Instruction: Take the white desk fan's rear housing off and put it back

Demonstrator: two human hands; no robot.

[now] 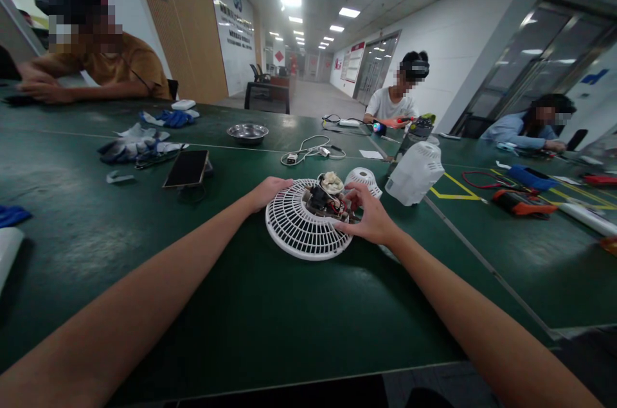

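A round white fan grille (308,238) lies on the green table in front of me. On top of it sits a fan motor (325,199) with exposed wires and a pale, off-white part at its upper end. My left hand (272,193) is closed on the grille's left rim, its fingertips partly hidden. From the right, my right hand (369,212) curls its thumb and fingers about the motor's side; the exact contact is hard to make out. Just behind that hand stands a white vented plastic cover (364,182).
A translucent white plastic housing (417,173) stands to the right. Beyond are a white cable (313,151) and a metal bowl (247,133). A phone on a stand (187,169) and gloves (137,146) lie left. An orange multimeter (523,204) lies right. Several people sit around the table.
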